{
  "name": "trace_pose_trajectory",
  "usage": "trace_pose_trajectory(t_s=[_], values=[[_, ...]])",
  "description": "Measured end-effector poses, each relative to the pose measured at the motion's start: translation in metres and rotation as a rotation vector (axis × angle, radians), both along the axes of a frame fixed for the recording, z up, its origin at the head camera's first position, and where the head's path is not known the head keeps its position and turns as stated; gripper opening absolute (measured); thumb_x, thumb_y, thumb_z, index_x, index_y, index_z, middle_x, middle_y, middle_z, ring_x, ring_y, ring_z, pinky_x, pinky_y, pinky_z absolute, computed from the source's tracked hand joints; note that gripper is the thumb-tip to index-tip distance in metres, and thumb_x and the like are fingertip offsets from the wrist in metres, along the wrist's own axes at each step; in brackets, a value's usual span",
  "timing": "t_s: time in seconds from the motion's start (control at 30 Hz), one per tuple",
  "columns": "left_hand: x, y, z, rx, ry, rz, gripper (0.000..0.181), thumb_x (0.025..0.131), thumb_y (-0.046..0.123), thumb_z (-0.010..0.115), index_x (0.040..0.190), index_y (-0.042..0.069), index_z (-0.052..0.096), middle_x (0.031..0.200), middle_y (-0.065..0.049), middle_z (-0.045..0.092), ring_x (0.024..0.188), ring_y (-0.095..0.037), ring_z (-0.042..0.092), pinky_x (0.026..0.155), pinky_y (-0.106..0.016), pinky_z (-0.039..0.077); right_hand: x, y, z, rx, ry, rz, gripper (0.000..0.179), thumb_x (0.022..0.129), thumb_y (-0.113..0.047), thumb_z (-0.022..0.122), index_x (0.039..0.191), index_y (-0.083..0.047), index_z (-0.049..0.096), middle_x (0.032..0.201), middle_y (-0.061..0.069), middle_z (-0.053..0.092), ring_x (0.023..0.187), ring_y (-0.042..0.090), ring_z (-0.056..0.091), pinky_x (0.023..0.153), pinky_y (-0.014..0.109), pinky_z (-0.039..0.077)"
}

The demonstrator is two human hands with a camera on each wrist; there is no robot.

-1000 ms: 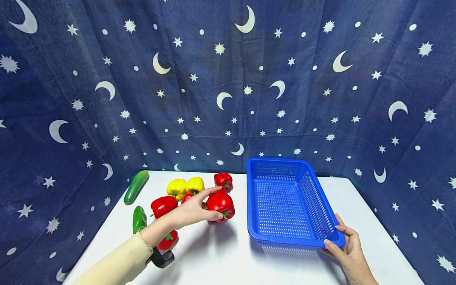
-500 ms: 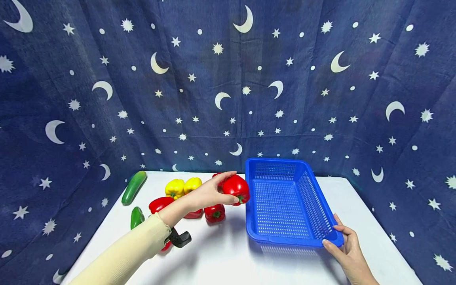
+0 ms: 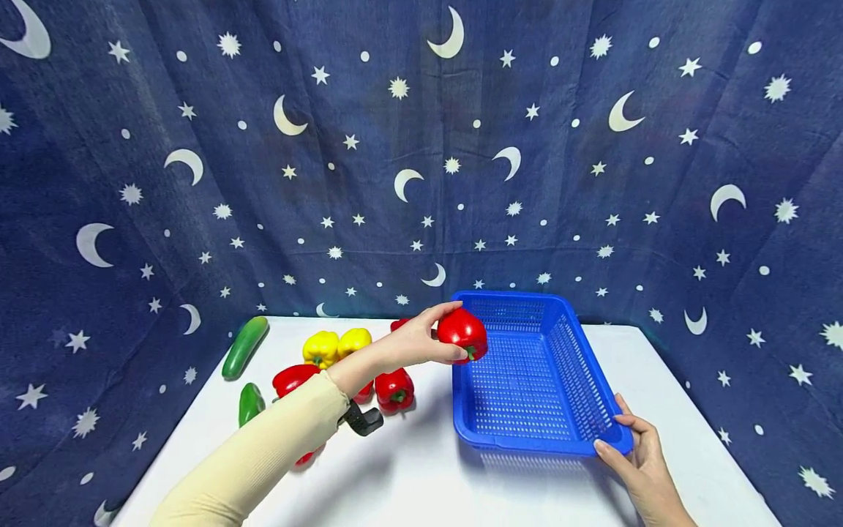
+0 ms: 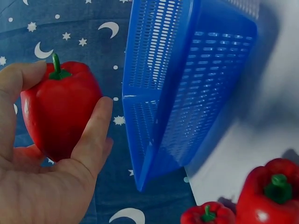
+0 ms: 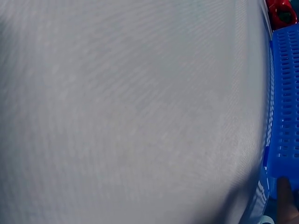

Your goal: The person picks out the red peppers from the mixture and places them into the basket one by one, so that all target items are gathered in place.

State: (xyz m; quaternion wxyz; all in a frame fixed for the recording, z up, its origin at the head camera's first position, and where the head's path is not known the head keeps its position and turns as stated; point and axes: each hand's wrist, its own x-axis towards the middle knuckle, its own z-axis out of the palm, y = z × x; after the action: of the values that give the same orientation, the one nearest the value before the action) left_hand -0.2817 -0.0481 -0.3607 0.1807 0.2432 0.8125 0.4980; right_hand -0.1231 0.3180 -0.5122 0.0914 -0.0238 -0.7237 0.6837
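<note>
A red bell pepper [image 3: 464, 335] with a green stem is gripped between the thumb and fingers of my left hand [image 3: 421, 341]. In the head view it overlaps the left rim of the blue plastic basket [image 3: 464, 417]; the left wrist view shows the pepper [image 4: 63, 109] raised, with the basket [image 4: 210, 79] beside it. My right hand [image 3: 642, 454] holds the basket's near right corner, thumb on the rim and fingers along the outer side. Only a darkened fingertip [image 5: 283, 196] of it shows in the right wrist view.
Several red peppers [image 3: 395, 390], two yellow peppers [image 3: 321, 349], a green pepper [image 3: 251, 402] and a cucumber [image 3: 246, 348] lie on the left of the white table [image 3: 408, 476]. My left sleeve [image 3: 263, 439] passes over some of them. A starry blue curtain [image 3: 369, 183] hangs behind.
My left hand has lifted the red pepper and carried it right and away from me, from over the table to the basket's left rim. The right hand keeps its hold on the corner.
</note>
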Motion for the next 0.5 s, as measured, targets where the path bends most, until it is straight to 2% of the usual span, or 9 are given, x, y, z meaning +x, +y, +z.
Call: trace_pose_trajectory(t_s=[0.2, 0.33, 0.5], values=[[-0.008, 0.018, 0.005, -0.013, 0.017, -0.015, 0.095, 0.077, 0.030, 0.084, 0.158, 0.034, 0.036, 0.154, -0.006, 0.035, 0.125, -0.029, 0.052, 0.091, -0.042, 0.056, 0.001, -0.001, 0.001, -0.008, 0.000, -0.009, 0.057, 0.102, -0.007, 0.062, 0.139, -0.019, 0.021, 0.172, -0.001, -0.004, 0.154, 0.039, 0.008, 0.090, 0.009, 0.047], [-0.012, 0.030, 0.006, 0.033, -0.031, -0.018, 0.091, 0.079, 0.022, 0.083, 0.158, 0.032, 0.037, 0.152, -0.006, 0.035, 0.126, -0.029, 0.050, 0.090, -0.040, 0.058, 0.001, -0.001, 0.001, -0.017, 0.016, 0.002, 0.055, 0.103, -0.006, 0.061, 0.140, -0.019, 0.022, 0.172, 0.000, -0.005, 0.155, 0.037, 0.008, 0.091, 0.009, 0.047], [-0.018, 0.046, 0.006, 0.124, -0.108, -0.008, 0.090, 0.081, 0.010, 0.081, 0.158, 0.029, 0.039, 0.152, -0.009, 0.032, 0.125, -0.034, 0.052, 0.088, -0.042, 0.059, 0.002, -0.002, 0.002, -0.020, 0.015, 0.014, 0.056, 0.103, -0.006, 0.060, 0.140, -0.017, 0.020, 0.172, 0.000, -0.007, 0.154, 0.041, 0.004, 0.091, 0.009, 0.046]])
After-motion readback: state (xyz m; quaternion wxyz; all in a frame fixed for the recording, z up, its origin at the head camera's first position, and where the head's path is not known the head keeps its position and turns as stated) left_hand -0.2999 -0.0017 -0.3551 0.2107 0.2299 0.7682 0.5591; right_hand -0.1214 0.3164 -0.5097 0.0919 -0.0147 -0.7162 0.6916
